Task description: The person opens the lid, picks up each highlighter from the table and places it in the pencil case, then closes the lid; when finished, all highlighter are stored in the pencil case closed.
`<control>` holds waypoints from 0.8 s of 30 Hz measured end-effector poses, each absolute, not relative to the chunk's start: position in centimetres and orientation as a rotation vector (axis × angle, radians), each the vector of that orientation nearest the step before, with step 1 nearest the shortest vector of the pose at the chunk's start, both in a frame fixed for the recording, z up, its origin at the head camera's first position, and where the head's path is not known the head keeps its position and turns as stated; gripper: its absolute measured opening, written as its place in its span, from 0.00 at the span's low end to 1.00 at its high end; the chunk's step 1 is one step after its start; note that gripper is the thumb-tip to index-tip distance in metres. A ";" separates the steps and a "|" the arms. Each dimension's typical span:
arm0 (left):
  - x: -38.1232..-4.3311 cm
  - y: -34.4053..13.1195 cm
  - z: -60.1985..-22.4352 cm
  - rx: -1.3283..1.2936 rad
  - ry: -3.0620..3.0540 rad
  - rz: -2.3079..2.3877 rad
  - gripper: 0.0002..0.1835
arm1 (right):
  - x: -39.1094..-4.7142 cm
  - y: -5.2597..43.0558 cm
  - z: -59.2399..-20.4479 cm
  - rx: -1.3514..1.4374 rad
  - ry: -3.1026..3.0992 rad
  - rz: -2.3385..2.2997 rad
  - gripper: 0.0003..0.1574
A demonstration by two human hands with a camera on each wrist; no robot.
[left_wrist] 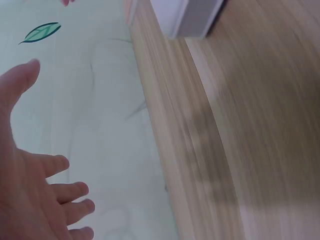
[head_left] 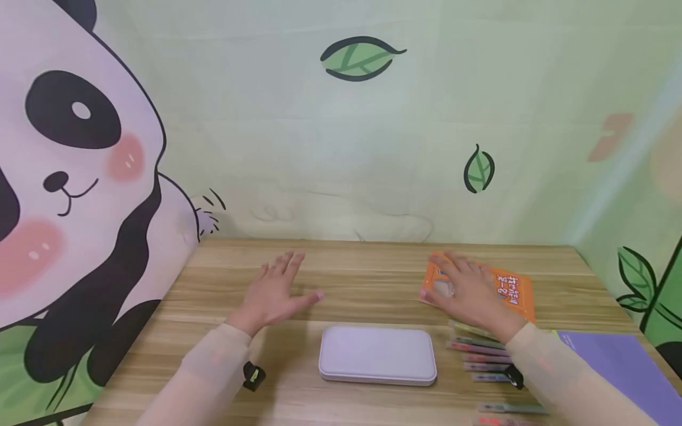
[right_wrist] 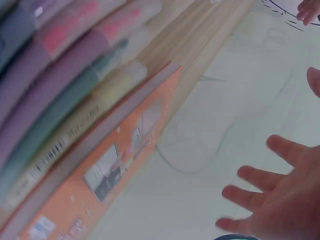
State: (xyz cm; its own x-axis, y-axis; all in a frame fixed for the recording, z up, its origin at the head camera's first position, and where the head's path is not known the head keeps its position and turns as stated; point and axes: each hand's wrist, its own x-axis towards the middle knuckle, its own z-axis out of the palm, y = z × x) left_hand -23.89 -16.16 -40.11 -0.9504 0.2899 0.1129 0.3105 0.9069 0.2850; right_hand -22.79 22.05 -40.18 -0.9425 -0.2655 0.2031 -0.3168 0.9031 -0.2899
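A pale lilac case (head_left: 378,354) with rounded corners lies closed on the wooden table, between the two forearms. My left hand (head_left: 273,294) hovers beyond its left end, fingers spread, holding nothing. On the other side my right hand (head_left: 469,293) is held above an orange book (head_left: 519,294), its fingers also spread and apart from it in the right wrist view. Several markers (head_left: 482,358) lie side by side below the right wrist, partly hidden by the sleeve. In the right wrist view, the markers (right_wrist: 75,95) show clear caps and coloured barrels next to the book.
A purple notebook or folder (head_left: 623,367) lies at the table's right, partly under the right sleeve. More markers (head_left: 511,408) lie near the front edge of view. Behind the table (head_left: 351,272) hangs a green backdrop (head_left: 256,118) with a panda and leaves.
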 end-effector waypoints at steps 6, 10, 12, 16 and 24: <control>-23.6 -15.8 -40.0 -0.483 -2.911 -0.939 0.50 | -22.1 21.9 -40.6 0.511 -2.807 0.945 0.39; -23.2 -15.4 -40.0 -0.514 -2.840 -1.198 0.45 | -21.3 21.6 -40.8 0.494 -2.815 1.174 0.37; -22.9 -15.1 -40.2 -0.531 -2.823 -1.271 0.42 | -20.9 21.3 -40.9 0.515 -2.813 1.242 0.38; -22.2 -14.4 -40.6 -0.533 -2.853 -1.347 0.43 | -20.2 20.7 -41.5 0.602 -2.791 1.250 0.39; -20.8 -13.3 -42.2 -0.629 -2.937 -1.333 0.45 | -18.9 19.5 -42.6 0.701 -2.814 1.265 0.41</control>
State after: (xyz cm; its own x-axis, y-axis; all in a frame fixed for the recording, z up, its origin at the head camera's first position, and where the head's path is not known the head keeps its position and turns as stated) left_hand -20.76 -13.26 -42.22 -0.9166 0.3989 0.0254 0.2817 0.5996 0.7491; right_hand -18.93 19.52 -42.64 -0.9016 -0.4028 0.1576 -0.3852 0.5820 -0.7161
